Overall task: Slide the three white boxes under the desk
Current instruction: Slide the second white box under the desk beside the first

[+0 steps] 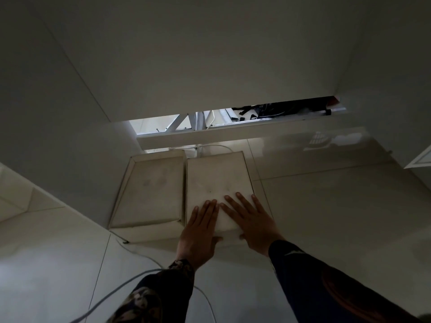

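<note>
step: right box [217, 183] being pushed under table [210, 54], beside left box [151, 190]
hands: left [200, 231], right [249, 220] laid flat, nothing gripped
next: straight shove needed; third box unseen

Office or home workspace, shaded underside of a white desk [210, 54], glossy tiled floor [326, 206], loose cables [140, 273]
</note>
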